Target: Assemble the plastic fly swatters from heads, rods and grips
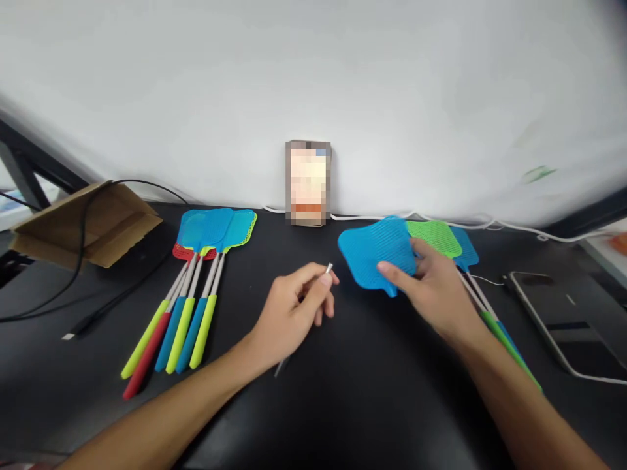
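Note:
My left hand pinches a thin metal rod between thumb and fingers. Its silvery tip pokes out above the thumb, and a grey length shows below the wrist; the middle is hidden by the hand. To the right, my right hand grips a blue fly swatter head by its right side, with its short neck pointing down. Rod and head are apart. Behind my right hand lie a green fly swatter and a blue fly swatter, partly covered.
Several fly swatters with yellow, red and blue handles lie at left on the black table. Beside them are an open cardboard box and a black cable. A blurred-out phone-like object leans against the wall; a phone lies right.

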Motion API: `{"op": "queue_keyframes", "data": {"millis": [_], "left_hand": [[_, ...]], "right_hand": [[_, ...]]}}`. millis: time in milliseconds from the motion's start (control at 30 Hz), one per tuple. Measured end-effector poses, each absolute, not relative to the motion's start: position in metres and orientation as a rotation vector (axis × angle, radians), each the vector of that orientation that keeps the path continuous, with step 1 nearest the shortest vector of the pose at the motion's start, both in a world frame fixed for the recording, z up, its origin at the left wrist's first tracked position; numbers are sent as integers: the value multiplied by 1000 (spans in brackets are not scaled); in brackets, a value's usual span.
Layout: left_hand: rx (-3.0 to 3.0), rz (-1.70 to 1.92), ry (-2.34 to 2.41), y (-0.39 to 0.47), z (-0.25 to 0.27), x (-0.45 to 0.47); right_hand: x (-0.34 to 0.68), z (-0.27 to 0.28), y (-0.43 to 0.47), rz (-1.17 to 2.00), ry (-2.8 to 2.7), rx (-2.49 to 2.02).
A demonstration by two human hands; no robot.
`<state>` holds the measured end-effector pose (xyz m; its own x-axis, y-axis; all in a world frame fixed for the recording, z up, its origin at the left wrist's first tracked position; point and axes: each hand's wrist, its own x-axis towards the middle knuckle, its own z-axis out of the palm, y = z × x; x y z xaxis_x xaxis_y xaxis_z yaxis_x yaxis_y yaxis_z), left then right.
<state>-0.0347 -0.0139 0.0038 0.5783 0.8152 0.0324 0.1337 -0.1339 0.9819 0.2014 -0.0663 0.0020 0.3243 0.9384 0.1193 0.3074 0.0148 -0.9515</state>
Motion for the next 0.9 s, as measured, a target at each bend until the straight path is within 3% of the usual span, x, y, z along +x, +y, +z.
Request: {"op": "queue_keyframes", "data": {"millis": [167,333,667,900], "left_hand": [[2204,811,1089,14,4,-42],[2431,631,1269,25,-7,-45],[2472,506,1401,26,-1,-50],[2852,148,1548,23,14,-54]], "right_hand": [[175,-11,-70,259,-1681,-1864],[178,-16,-70,-137,-1825,-1838],[196,-21,-65,-244,-1877,-2007],[201,-22,-63,-267,-1833,-2116]]}}
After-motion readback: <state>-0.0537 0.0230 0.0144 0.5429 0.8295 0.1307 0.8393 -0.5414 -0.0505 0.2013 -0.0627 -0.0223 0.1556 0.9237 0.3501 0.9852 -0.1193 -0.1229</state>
